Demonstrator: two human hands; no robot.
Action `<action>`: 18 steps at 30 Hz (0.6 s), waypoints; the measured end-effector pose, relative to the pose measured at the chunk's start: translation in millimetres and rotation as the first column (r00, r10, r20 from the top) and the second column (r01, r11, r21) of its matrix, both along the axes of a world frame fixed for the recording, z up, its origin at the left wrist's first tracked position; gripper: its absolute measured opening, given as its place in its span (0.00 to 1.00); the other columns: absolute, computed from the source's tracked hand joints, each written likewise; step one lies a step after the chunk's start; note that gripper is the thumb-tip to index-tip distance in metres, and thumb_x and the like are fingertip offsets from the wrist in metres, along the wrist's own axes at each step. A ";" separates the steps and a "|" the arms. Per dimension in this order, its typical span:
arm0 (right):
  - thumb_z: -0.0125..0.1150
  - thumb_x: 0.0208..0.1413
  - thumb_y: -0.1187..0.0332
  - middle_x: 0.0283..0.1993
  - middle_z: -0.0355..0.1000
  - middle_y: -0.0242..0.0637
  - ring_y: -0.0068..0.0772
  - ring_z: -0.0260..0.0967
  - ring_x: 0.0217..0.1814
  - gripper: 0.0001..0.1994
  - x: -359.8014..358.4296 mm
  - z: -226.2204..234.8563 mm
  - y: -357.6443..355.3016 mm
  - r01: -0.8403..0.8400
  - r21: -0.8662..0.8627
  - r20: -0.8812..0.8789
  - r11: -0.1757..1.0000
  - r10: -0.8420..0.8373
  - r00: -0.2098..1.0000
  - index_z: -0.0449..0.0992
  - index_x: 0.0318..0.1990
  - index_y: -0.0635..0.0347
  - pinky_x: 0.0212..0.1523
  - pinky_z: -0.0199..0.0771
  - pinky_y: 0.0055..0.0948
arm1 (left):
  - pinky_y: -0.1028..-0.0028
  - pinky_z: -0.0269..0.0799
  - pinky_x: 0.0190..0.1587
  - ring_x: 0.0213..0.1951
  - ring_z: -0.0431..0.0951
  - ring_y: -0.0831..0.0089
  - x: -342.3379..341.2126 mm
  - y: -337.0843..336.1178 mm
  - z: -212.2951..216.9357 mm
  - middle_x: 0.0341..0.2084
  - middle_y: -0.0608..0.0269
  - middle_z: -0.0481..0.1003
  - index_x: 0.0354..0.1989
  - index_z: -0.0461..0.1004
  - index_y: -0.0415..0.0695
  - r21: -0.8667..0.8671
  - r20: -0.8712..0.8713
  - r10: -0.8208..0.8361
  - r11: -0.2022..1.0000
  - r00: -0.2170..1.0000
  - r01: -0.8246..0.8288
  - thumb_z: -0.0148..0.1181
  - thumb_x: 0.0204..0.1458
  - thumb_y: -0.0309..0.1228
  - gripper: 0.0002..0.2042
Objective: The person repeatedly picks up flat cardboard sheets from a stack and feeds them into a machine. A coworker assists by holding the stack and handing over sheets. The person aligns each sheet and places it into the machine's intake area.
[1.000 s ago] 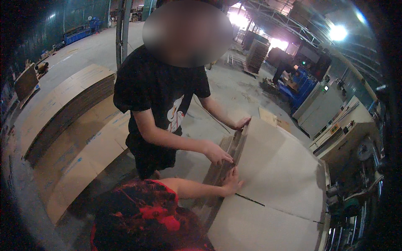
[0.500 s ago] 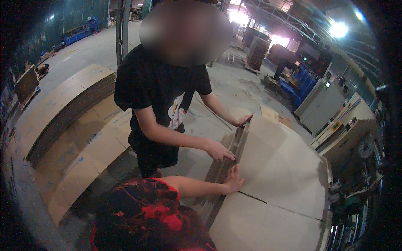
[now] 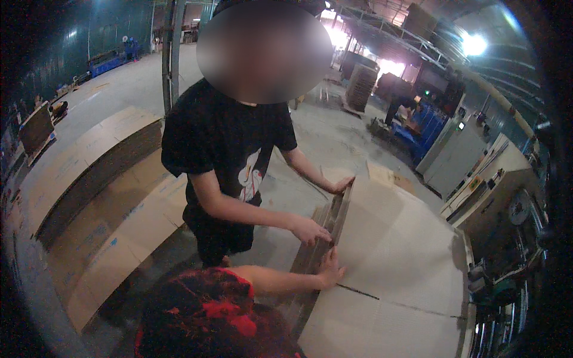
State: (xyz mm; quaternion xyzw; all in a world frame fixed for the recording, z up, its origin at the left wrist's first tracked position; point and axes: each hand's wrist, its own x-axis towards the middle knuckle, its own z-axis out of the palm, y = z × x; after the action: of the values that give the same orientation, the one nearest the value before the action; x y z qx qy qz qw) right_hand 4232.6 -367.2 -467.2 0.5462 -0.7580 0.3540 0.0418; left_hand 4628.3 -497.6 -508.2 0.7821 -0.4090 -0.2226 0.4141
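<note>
My left hand reaches in from the lower left, out of a black and red sleeve. It rests at the left edge of a stack of pale cardboard sheets, fingers stretched out, gripping nothing. Close to my fingertips, the top sheet has a dark slot that runs on into a crease line. Opposite me a co-worker in a black T-shirt has one hand on the same edge just beyond mine. The co-worker's other hand is at the far corner. My right hand is out of view.
Long stacks of brown cardboard lie on the floor at left, near a metal post. A grey cabinet and machinery border the right side. Farther back stand a blue machine and a tall stack.
The view has shifted slightly. My left hand and both of the co-worker's hands stay at about the same places along the cardboard edge.
</note>
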 end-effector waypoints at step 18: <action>0.48 0.57 0.64 0.38 0.74 0.44 0.43 0.69 0.40 0.13 -1.3 2.2 -8.7 -0.005 -0.001 0.012 1.000 0.005 1.000 0.77 0.38 0.62 0.42 0.68 0.37 | 0.54 0.49 0.62 0.61 0.51 0.48 -5.5 -21.2 -15.8 0.61 0.43 0.48 0.64 0.40 0.35 -0.104 0.097 0.036 0.994 0.995 -0.026 0.53 0.53 0.44 0.39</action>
State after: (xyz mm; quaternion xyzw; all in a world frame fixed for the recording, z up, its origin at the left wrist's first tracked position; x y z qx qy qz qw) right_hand 4231.4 -375.9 -465.0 0.5457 -0.7568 0.3580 0.0368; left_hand 4622.8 -518.8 -523.9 0.7761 -0.4275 -0.1558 0.4366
